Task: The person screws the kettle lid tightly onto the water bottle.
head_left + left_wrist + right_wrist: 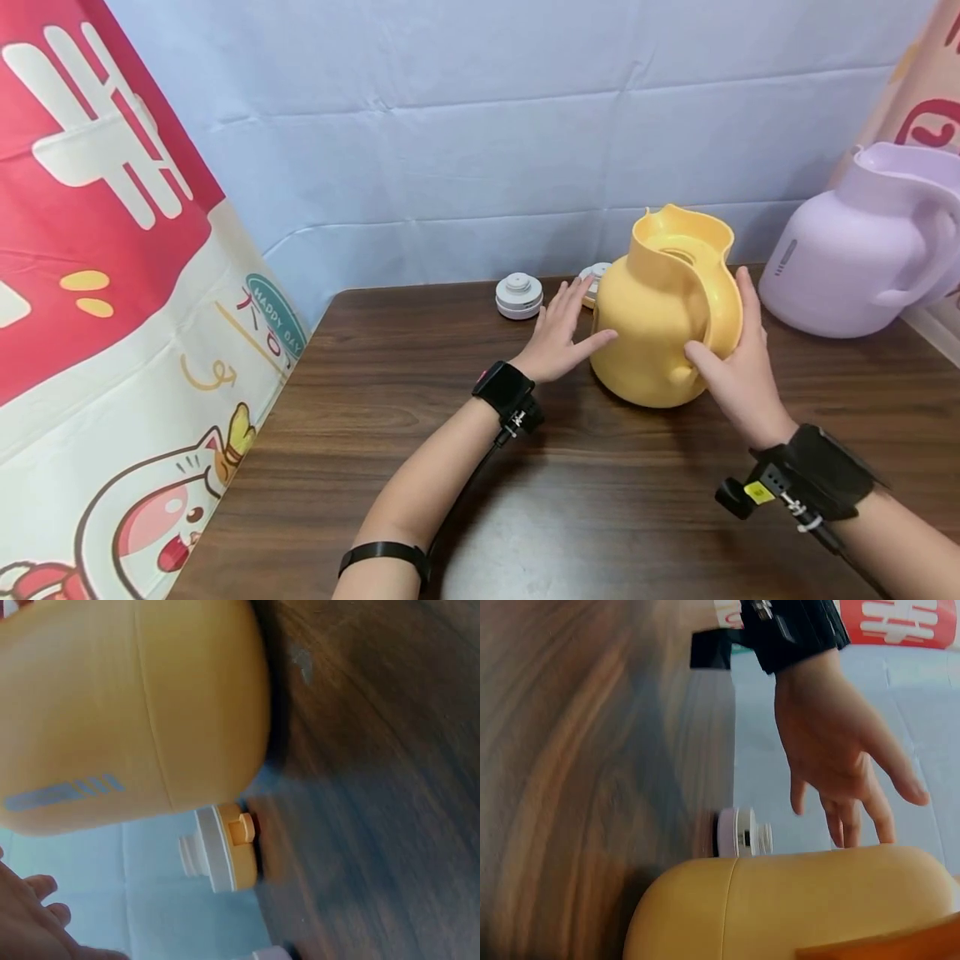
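A yellow jug (645, 325) stands lidless on the wooden table, its handle toward the person. My left hand (555, 337) is beside the jug's left side, fingers straight and thumb spread toward it; whether it touches is unclear. At the handle side, my right hand (738, 371) has its thumb by the handle and its fingers extended along the jug's right side, partly hidden. Behind the left hand lie a round white-and-lilac lid (519, 295) and a white-and-yellow lid (225, 847), the second partly covered by hand and jug.
A lilac jug (840, 258) stands at the right rear of the table (420, 417). Pale blue cloth (465, 167) hangs behind. A printed red-and-white cloth (150, 333) hangs on the left. Cables run from the wristbands along both forearms.
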The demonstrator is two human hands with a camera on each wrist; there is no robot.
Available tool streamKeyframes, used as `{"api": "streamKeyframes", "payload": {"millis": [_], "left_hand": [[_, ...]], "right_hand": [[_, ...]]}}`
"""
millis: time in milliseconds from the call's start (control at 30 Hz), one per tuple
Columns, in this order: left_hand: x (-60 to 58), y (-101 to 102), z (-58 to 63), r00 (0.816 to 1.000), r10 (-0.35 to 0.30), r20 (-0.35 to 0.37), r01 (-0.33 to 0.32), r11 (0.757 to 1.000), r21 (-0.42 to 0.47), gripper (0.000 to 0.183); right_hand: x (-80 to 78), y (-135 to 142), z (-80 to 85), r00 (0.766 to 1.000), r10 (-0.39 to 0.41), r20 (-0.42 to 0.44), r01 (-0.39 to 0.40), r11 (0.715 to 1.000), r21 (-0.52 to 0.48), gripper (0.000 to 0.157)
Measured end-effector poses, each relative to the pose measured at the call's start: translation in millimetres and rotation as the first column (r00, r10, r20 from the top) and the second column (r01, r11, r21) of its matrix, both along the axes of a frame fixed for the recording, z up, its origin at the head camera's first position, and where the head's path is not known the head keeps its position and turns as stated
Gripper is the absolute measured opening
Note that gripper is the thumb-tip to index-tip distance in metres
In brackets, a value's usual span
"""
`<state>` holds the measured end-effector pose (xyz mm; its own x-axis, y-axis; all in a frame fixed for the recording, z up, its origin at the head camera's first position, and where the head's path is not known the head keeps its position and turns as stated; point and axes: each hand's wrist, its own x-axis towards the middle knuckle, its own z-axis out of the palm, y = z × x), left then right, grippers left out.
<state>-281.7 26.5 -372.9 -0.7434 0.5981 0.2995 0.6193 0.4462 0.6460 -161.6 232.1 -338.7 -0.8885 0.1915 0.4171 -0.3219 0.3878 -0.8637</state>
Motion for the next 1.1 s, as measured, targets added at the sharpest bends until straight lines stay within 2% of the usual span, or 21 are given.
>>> {"api": "streamKeyframes", "payload": {"millis": [200, 300, 433, 600, 767, 867, 1000, 1100], "left_hand": [[-5.4, -10.8, 4.9, 0.989, -0.108, 0.098, 0.09, 0.981, 0.173, 0.089], [-8.2, -15.4, 10.2, 0.98, -0.16, 0.117, 0.13, 0.964, 0.234, 0.1], [-10.9, -22.5, 15.7, 0.966, -0.225, 0.127, 0.184, 0.944, 0.276, 0.11], [-10.5, -32.4, 19.5, 0.953, -0.282, 0.108, 0.24, 0.925, 0.293, 0.119], [-8.8, -44.9, 20.2, 0.926, -0.344, 0.155, 0.274, 0.896, 0.35, 0.123], [-4.4, -53.9, 22.1, 0.915, -0.357, 0.187, 0.28, 0.897, 0.342, 0.125], [2.2, -65.6, 25.0, 0.905, -0.384, 0.183, 0.316, 0.895, 0.315, 0.126], [5.8, -73.3, 27.0, 0.9, -0.408, 0.152, 0.353, 0.888, 0.293, 0.123]], "right_hand": [[8.8, -10.8, -0.4, 0.99, 0.122, -0.07, -0.127, 0.989, -0.071, 0.09], [12.3, -14.2, -0.3, 0.98, 0.174, -0.094, -0.182, 0.979, -0.087, 0.089], [16.6, -17.2, -1.9, 0.958, 0.259, -0.12, -0.275, 0.95, -0.146, 0.09], [20.2, -16.8, -5.4, 0.917, 0.365, -0.158, -0.392, 0.898, -0.199, 0.091], [19.7, -16.7, -9.8, 0.875, 0.444, -0.191, -0.475, 0.864, -0.166, 0.092], [19.4, -16.7, -12.5, 0.85, 0.488, -0.198, -0.521, 0.836, -0.174, 0.086], [17.5, -16.7, -16.6, 0.81, 0.544, -0.217, -0.584, 0.779, -0.228, 0.073], [13.8, -16.6, -19.3, 0.759, 0.594, -0.266, -0.65, 0.717, -0.254, 0.068]]}}
